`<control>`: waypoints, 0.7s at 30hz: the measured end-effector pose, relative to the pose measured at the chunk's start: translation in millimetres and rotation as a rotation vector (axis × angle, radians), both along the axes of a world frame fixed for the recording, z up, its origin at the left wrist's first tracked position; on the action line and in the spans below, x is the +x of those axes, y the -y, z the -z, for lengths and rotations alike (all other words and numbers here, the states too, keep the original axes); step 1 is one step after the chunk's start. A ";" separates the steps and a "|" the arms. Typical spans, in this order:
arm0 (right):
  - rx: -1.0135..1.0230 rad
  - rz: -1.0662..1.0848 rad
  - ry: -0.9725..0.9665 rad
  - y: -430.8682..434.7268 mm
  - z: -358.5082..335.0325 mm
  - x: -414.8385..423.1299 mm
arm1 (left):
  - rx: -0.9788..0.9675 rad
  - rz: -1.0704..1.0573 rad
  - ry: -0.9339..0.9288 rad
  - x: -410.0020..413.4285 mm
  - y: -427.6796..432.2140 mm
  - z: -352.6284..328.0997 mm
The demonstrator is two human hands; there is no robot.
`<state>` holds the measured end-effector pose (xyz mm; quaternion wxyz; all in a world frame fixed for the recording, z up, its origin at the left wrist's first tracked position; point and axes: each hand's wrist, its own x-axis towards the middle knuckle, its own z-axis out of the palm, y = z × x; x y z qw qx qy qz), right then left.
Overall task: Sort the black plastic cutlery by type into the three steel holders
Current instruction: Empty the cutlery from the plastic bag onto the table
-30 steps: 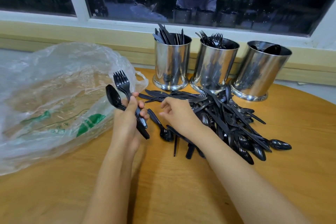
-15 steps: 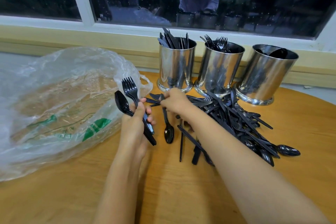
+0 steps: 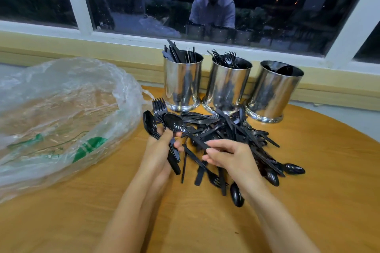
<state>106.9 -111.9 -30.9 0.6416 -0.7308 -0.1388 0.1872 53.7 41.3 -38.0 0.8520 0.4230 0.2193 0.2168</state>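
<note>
1. Left hand curls round a bundle of forks and spoons, just left of the loose pile;
2. Right hand pinches the handle of one spoon over the pile's left edge, bowl beside the bundle;
3. Three steel holders stand just behind the pile.

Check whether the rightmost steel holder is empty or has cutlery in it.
Not empty: black spoon bowls show just inside the rim of the rightmost holder; how many it holds is hidden.
</note>
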 end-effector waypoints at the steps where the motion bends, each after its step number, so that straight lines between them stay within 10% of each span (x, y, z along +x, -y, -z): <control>1: -0.006 0.003 -0.013 1.3 4.6 -3.7 | -0.020 0.020 0.007 1.2 3.4 0.0; 21: 0.188 -0.155 -0.327 -0.6 17.9 -22.4 | 0.108 0.170 0.073 3.3 15.2 7.5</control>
